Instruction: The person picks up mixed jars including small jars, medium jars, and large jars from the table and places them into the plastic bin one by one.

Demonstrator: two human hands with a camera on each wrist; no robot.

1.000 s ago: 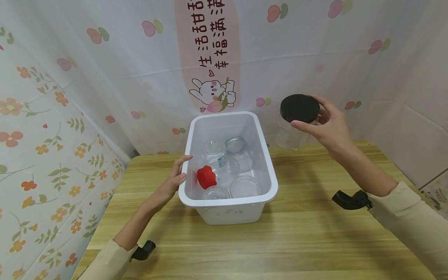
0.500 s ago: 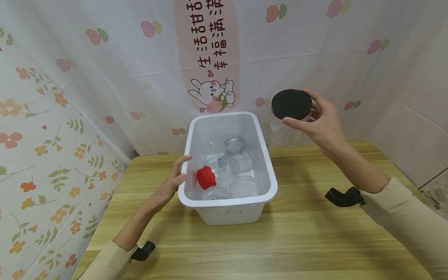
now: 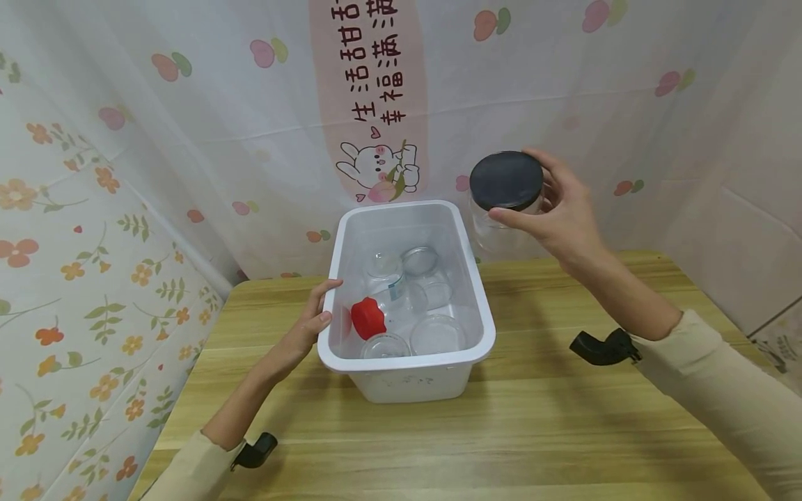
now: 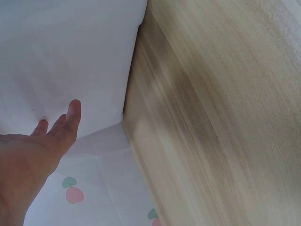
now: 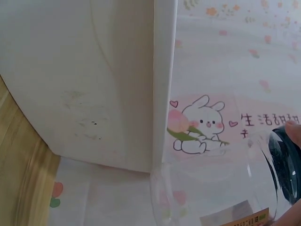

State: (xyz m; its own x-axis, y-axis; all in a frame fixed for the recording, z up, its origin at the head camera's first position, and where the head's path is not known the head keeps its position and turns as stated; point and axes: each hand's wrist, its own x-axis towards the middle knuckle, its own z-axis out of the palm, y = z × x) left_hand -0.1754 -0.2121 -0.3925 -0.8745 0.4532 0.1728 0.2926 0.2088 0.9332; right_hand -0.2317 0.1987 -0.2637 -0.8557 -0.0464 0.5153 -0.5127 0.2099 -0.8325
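Observation:
My right hand (image 3: 567, 212) grips a clear plastic jar (image 3: 501, 231) by its black screw lid (image 3: 506, 181). It holds the jar in the air just right of the far right corner of a white plastic bin (image 3: 482, 327). In the right wrist view, the jar (image 5: 207, 181) carries an orange label on its side. My left hand (image 3: 307, 320) holds the bin's left rim, thumb and forefinger over the edge. Several fingers (image 4: 73, 115) show at the bin's outer wall in the left wrist view. Inside the bin lie several clear jars, one with a red lid (image 3: 368, 319).
The bin stands on a wood-grain table (image 3: 407, 452). Behind it hangs a printed white curtain (image 3: 250, 139) with a rabbit picture, and a floral cloth (image 3: 94, 313) hangs on the left. Each sleeve carries a black wrist mount (image 3: 604, 348).
My right hand has moved left and slightly up with the black-lidded jar, closer to the bin. The left hand stays at the rim, and the bin's contents look the same.

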